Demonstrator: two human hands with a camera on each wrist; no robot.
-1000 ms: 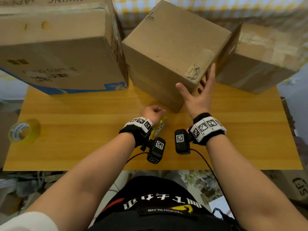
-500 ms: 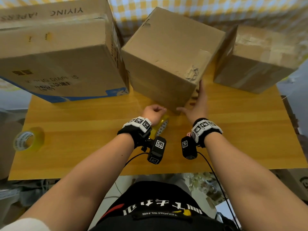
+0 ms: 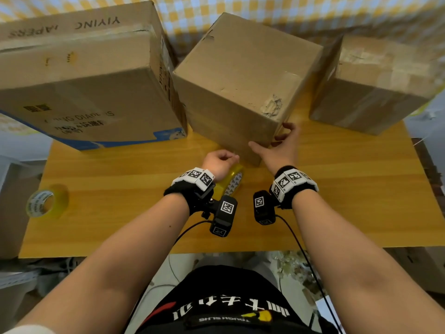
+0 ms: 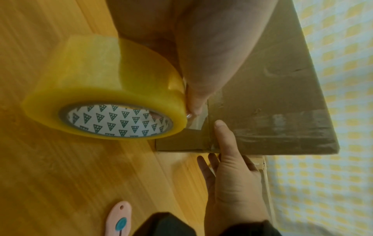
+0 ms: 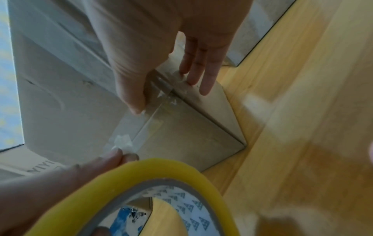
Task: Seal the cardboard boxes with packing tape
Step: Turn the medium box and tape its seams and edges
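The middle cardboard box (image 3: 240, 80) stands tilted on the wooden table (image 3: 349, 201), one corner toward me. My left hand (image 3: 228, 157) grips a yellow tape roll (image 3: 232, 183) just below that corner. In the left wrist view, clear tape (image 4: 196, 123) runs from the roll (image 4: 101, 95) onto the box edge. My right hand (image 3: 272, 138) straddles the near vertical edge, low down. Its thumb (image 5: 133, 95) presses the taped front face (image 5: 145, 121), and the straight fingers (image 5: 199, 71) lie on the side face.
A large printed carton (image 3: 84, 80) stands at the back left, close beside the middle box. A third taped box (image 3: 375, 88) sits at the back right. A second tape roll (image 3: 47, 201) lies near the left edge. A pink cutter (image 4: 119, 220) lies by my wrists.
My right hand has slid down the box's near edge from high on its side to the lower corner. The left hand with the roll has stayed put.
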